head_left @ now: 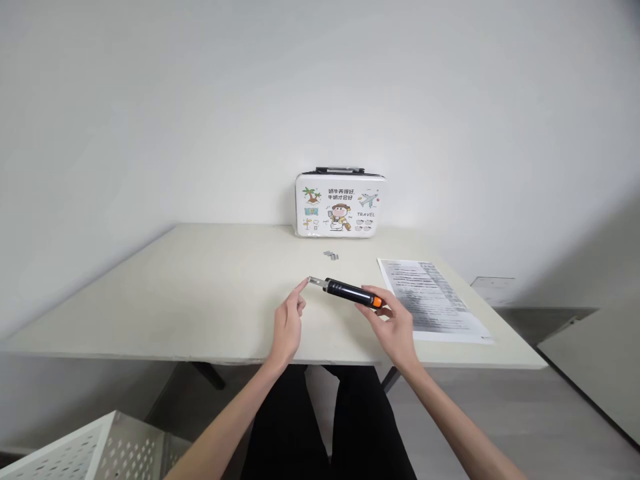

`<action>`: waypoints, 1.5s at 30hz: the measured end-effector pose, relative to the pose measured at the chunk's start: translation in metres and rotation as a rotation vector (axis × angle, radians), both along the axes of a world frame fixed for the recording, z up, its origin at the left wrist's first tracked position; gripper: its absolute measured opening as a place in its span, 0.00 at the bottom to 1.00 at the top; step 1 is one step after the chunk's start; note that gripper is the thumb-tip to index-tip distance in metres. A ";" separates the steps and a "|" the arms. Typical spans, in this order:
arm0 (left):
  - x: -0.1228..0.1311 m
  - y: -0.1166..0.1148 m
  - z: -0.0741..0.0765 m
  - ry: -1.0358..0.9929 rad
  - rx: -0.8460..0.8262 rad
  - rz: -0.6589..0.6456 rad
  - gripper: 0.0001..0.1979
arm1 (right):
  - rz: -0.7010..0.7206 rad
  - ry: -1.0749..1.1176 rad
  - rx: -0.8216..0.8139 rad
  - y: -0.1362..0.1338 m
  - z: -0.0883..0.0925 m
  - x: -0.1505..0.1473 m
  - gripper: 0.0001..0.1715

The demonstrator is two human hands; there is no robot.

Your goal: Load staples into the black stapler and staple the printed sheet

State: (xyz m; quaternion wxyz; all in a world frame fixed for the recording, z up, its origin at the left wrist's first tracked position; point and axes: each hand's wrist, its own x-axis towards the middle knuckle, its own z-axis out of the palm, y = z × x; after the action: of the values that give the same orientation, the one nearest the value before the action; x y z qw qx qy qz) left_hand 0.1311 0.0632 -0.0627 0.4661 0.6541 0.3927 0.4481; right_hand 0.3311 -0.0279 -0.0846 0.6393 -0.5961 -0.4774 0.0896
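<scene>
A black cylindrical tool (350, 292) with an orange end and a flat metal tip is held slantwise above the tabletop, tip to the left. My right hand (393, 320) grips its orange end between thumb and fingers. My left hand (289, 323) has its index finger stretched out to the metal tip, at or touching its end; its other fingers are curled, and nothing shows in them. Beyond the tool, several small grey metal pieces (331, 255) lie on the pale table (200, 293). Their exact kind is too small to make out.
A white carry case (340, 213) with cartoon prints stands against the wall at the back of the table. A printed sheet of paper (435, 300) lies right of my right hand. Below the table at the lower left is a white perforated container (107, 447).
</scene>
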 end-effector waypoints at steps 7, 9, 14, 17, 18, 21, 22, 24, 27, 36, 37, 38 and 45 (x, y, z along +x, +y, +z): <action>0.006 -0.006 -0.013 0.094 0.056 -0.061 0.29 | 0.035 0.098 -0.077 0.008 -0.005 -0.014 0.21; 0.006 -0.002 -0.015 0.079 0.023 -0.055 0.24 | 0.040 0.122 -0.098 0.011 -0.008 -0.012 0.24; -0.005 0.021 -0.019 -0.326 -0.399 -0.025 0.18 | 0.049 0.134 -0.153 0.027 -0.017 0.001 0.28; -0.017 0.037 -0.016 -0.705 -0.732 -0.118 0.07 | 0.048 0.139 -0.163 0.044 -0.026 0.010 0.30; -0.021 0.041 -0.014 -0.778 -0.788 -0.139 0.04 | 0.044 0.140 -0.171 0.051 -0.029 0.012 0.30; -0.032 0.046 -0.012 -0.885 -0.841 -0.157 0.04 | 0.032 0.135 -0.199 0.074 -0.037 0.020 0.31; -0.034 0.046 -0.013 -0.919 -0.856 -0.162 0.06 | 0.035 0.124 -0.202 0.083 -0.039 0.023 0.32; -0.036 0.044 -0.014 -0.972 -0.882 -0.172 0.09 | 0.055 0.095 -0.203 0.099 -0.043 0.027 0.32; -0.036 0.040 -0.015 -1.023 -0.910 -0.180 0.11 | 0.078 0.067 -0.215 0.122 -0.046 0.034 0.31; -0.037 0.037 -0.016 -1.103 -0.969 -0.159 0.09 | 0.094 -0.003 -0.290 0.182 -0.052 0.042 0.26; -0.037 0.037 -0.016 -1.102 -0.969 -0.155 0.09 | 0.096 -0.013 -0.301 0.190 -0.052 0.041 0.26; -0.038 0.037 -0.016 -1.100 -0.971 -0.151 0.09 | 0.097 -0.024 -0.312 0.197 -0.052 0.039 0.25; -0.038 0.041 -0.018 -1.103 -0.983 -0.124 0.07 | 0.107 -0.116 -0.394 0.250 -0.052 0.015 0.23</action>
State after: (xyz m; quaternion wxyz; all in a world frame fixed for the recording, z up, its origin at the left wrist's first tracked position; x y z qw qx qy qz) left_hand 0.0929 0.1040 -0.0811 0.8592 0.0706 0.2193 0.4568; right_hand 0.3457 0.2222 -0.1367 0.4762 -0.6874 -0.5179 0.1805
